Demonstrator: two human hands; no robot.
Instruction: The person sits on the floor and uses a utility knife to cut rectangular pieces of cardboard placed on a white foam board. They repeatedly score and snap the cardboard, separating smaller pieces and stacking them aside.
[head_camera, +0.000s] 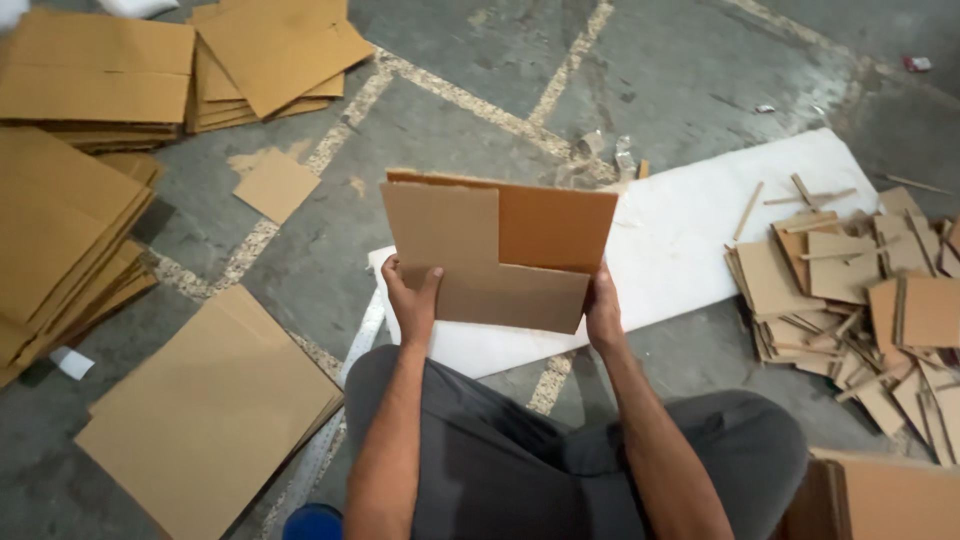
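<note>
A flat brown cardboard piece (497, 250) with a folded flap is held up over a white sheet (700, 230) on the floor. My left hand (411, 298) grips its lower left edge, thumb over the front. My right hand (602, 310) holds its lower right corner. The nearer layer is paler and L-shaped, and a darker panel shows behind at the upper right. My knees in grey trousers are below the piece.
Stacks of cardboard sheets lie at the left (60, 240) and top left (95, 75). A single large sheet pile (215, 410) lies by my left knee. A heap of small cardboard offcuts and strips (860, 290) lies at the right. The floor is grey concrete.
</note>
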